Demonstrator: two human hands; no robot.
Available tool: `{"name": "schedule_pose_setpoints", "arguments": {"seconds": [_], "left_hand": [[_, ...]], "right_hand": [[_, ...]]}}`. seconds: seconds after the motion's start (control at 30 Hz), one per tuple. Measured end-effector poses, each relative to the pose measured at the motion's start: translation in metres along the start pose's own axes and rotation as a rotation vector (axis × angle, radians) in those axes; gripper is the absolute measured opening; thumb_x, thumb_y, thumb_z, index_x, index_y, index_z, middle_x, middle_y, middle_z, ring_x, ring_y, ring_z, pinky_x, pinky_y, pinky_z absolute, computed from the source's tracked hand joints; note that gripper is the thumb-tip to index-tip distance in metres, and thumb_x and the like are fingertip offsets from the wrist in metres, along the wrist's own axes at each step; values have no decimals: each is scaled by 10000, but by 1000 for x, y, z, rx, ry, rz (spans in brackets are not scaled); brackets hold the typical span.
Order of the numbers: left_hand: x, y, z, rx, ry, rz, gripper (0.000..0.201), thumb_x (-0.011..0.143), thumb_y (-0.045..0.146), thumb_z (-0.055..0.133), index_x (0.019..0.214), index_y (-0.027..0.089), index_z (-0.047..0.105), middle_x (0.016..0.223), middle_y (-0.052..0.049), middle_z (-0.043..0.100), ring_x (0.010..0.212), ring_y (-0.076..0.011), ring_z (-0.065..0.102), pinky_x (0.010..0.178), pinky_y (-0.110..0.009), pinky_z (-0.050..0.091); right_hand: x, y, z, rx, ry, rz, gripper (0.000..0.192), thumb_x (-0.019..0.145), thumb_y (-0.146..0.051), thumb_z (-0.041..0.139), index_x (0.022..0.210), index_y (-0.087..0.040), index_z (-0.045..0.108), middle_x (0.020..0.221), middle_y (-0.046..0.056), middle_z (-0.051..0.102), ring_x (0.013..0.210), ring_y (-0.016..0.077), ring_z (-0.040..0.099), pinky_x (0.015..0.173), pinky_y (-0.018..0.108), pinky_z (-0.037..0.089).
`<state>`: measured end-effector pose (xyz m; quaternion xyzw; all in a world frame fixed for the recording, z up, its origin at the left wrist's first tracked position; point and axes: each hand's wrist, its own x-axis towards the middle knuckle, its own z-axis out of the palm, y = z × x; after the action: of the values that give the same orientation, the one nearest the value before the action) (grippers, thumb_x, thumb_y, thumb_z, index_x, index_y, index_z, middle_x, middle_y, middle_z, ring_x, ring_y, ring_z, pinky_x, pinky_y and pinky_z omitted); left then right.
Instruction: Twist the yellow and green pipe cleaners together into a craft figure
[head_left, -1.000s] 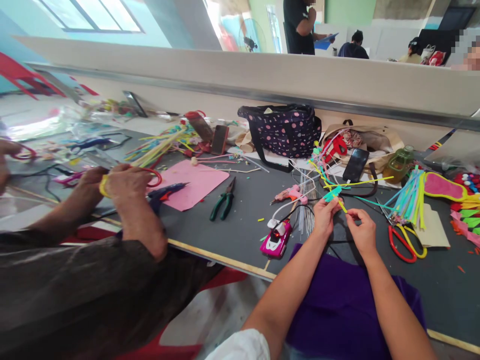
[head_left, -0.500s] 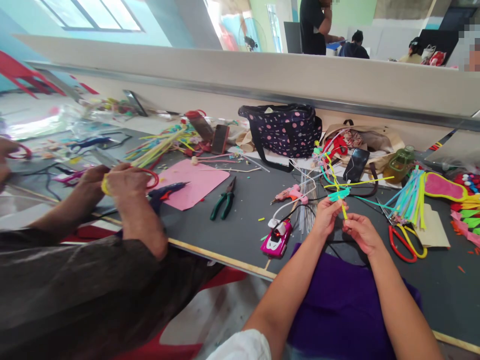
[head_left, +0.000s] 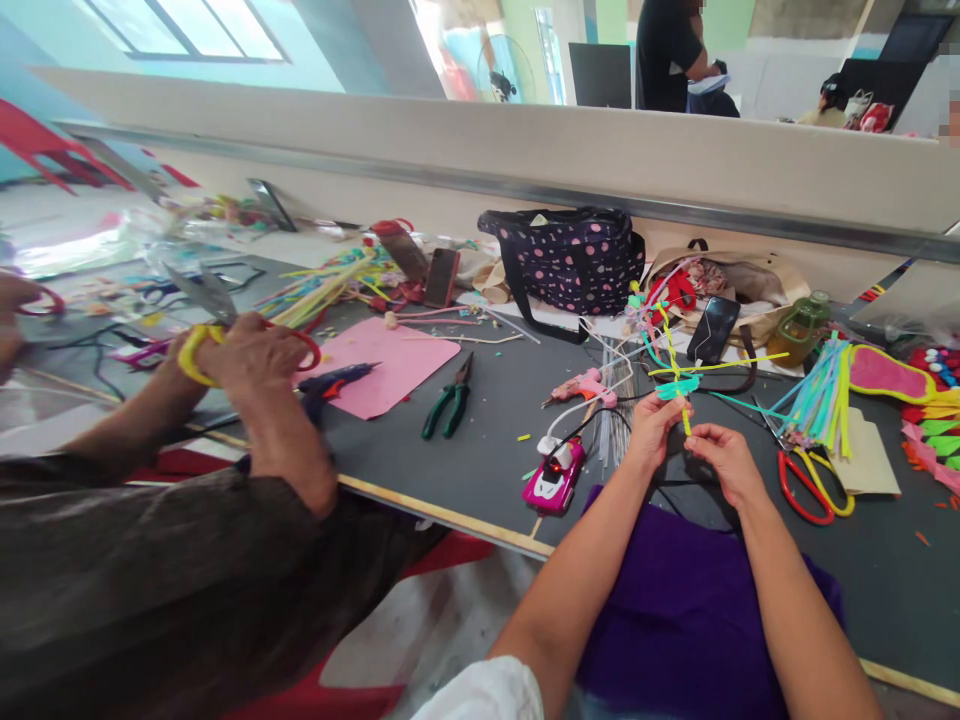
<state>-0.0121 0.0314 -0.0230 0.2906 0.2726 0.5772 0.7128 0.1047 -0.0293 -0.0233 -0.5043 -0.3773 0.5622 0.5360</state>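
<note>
My left hand [head_left: 654,428] pinches a yellow twisted pipe-cleaner stem [head_left: 676,362] just below its teal fuzzy part [head_left: 681,387]. Lower down, the fingertips of my right hand [head_left: 724,455] are closed on the bottom end of the same stem. It rises away from me toward a small cluster of pastel pieces [head_left: 646,305]. A loose yellow pipe cleaner [head_left: 739,366] lies across behind it. To the right are scissors [head_left: 814,485] with red and yellow handles, beside a bunch of blue and yellow pipe cleaners [head_left: 823,400].
A pink glue gun [head_left: 581,388] and a magenta power strip [head_left: 553,480] with cords lie left of my hands. Further left are green-handled pliers [head_left: 448,405] and pink paper [head_left: 390,365]. A co-worker's hands [head_left: 251,355] hold scissors. A dotted bag [head_left: 566,265] stands behind.
My hands stay nearly in place on the stem, the right one shifting very slightly. The co-worker's scissors have swung upward with blades apart. A standing person in the background has moved right.
</note>
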Motion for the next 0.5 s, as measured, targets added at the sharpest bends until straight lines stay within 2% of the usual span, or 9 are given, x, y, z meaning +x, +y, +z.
{"name": "schedule_pose_setpoints", "arguments": {"seconds": [0.1, 0.3, 0.4, 0.5], "left_hand": [[-1, 0, 0, -9, -24, -8, 244, 598, 250, 820, 763, 133, 683, 690, -19, 665, 612, -109, 618, 707, -274, 510], [0, 1, -1, -48, -76, -94, 261, 590, 248, 826, 764, 130, 672, 675, -10, 653, 582, -103, 610, 738, -298, 512], [2, 0, -3, -48, -39, -94, 272, 600, 258, 821, 790, 123, 679, 712, -26, 670, 598, -113, 626, 681, -265, 496], [5, -1, -4, -30, 4, -72, 275, 597, 265, 820, 784, 118, 683, 736, -38, 681, 611, -115, 628, 654, -244, 476]], "right_hand": [[-1, 0, 0, 41, -41, 27, 223, 578, -312, 809, 723, -185, 697, 653, -5, 647, 570, 99, 530, 550, 223, 393], [-5, -3, 3, 209, -224, 133, 175, 622, -290, 793, 695, -181, 676, 659, -27, 623, 573, 79, 526, 602, 223, 430], [-3, -2, 0, 247, -181, 167, 207, 607, -277, 809, 753, -193, 689, 721, -22, 655, 590, 75, 544, 621, 222, 455], [3, 0, -8, 198, -46, 138, 269, 586, -308, 822, 793, -193, 695, 764, 4, 687, 603, 86, 563, 606, 220, 468]]}}
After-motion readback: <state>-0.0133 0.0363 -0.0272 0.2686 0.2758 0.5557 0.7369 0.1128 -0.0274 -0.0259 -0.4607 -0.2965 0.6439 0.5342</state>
